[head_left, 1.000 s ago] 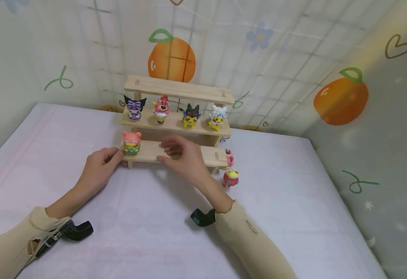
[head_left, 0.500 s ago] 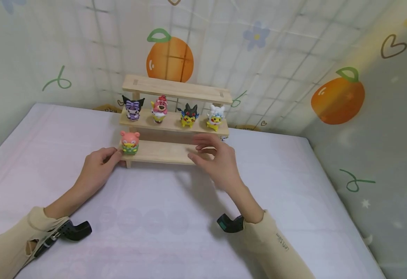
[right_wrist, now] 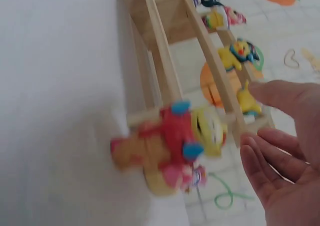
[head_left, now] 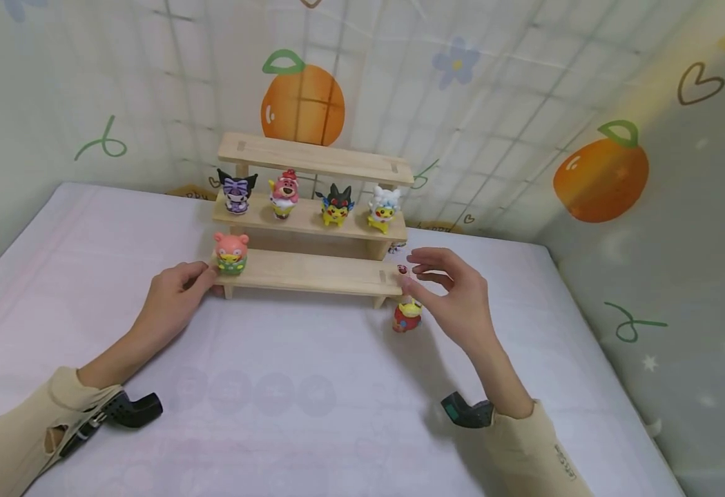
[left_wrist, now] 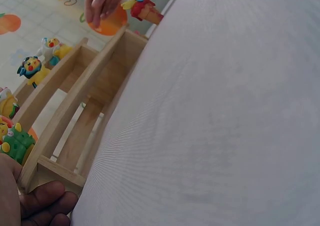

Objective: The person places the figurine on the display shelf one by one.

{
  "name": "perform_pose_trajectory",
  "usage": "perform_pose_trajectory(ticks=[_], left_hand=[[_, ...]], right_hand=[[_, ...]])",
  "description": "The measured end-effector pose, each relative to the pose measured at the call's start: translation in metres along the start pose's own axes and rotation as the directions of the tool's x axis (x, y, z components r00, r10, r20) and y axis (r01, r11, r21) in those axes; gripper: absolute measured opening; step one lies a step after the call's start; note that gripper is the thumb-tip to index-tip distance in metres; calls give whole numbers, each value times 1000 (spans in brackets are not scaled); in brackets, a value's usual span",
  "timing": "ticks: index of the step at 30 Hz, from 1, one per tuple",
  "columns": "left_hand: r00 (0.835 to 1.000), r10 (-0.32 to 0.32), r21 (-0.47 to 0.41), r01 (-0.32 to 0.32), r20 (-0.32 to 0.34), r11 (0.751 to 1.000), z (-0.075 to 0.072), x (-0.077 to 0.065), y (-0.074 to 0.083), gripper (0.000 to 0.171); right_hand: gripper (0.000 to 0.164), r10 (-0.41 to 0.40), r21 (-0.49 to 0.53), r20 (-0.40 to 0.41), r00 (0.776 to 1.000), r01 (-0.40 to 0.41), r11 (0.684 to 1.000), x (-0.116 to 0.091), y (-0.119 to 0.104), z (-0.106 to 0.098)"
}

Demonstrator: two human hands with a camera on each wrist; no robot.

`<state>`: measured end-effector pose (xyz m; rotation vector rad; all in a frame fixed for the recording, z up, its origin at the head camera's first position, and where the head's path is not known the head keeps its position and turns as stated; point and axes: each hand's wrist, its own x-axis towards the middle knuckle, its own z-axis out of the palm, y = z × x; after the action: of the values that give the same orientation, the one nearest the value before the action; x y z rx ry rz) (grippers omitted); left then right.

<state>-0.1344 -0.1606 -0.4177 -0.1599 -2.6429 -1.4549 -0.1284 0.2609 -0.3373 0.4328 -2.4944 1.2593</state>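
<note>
A three-tier wooden display shelf point(head_left: 313, 271) stands on the table. My left hand point(head_left: 179, 297) grips the left end of its lowest tier, fingers point(left_wrist: 42, 198) curled at the end support in the left wrist view. Beside that hand sits a pink-eared figurine in green point(head_left: 232, 255). My right hand point(head_left: 456, 297) is off the shelf's right end, fingers parted and holding nothing. Its fingertips overlap a small pink figurine point(head_left: 402, 270) in the head view. Just in front stands a yellow-headed figurine in red point(head_left: 407, 318), large and blurred in the right wrist view.
On the middle tier stand a purple-and-black figurine point(head_left: 237, 192), a pink bear figurine point(head_left: 284, 195), a black-hooded yellow one point(head_left: 336, 206) and a white-hooded yellow one point(head_left: 384, 208). Another figurine point(head_left: 397, 246) is partly hidden behind the shelf. A printed curtain point(head_left: 493, 138) hangs behind.
My right hand has moved right, from over the lowest tier to beyond its right end by the loose figurines. My left hand stays on the shelf.
</note>
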Motion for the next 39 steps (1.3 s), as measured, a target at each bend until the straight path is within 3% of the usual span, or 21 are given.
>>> perform_pose_trajectory(ticks=[7,13,22,30,39], left_hand=[[1000,-15,-6,15,11,1000,0,1,-1,41],[1000,-15,-6,15,7,1000,-1,0,-2,41],[1000,-8,-8,8,4,1000,-1,0,0,40],[1000,-5,-8,5,8,1000,-2,0,0,39],[1000,-1,-11,1,-1,1000,-1,-1,1,39]], right_hand=[[41,34,-28,11,999,-34,999,-10,10,-16],[45,52,-51,108,993,-47,998,-16,17,-19],[42,19,1,228,974,-20,1000,-21,27,-18],[40,54,-68,332,942,-33,997,-23,37,-16],[46,84,-114,372,925,-44,992,-24,43,-13]])
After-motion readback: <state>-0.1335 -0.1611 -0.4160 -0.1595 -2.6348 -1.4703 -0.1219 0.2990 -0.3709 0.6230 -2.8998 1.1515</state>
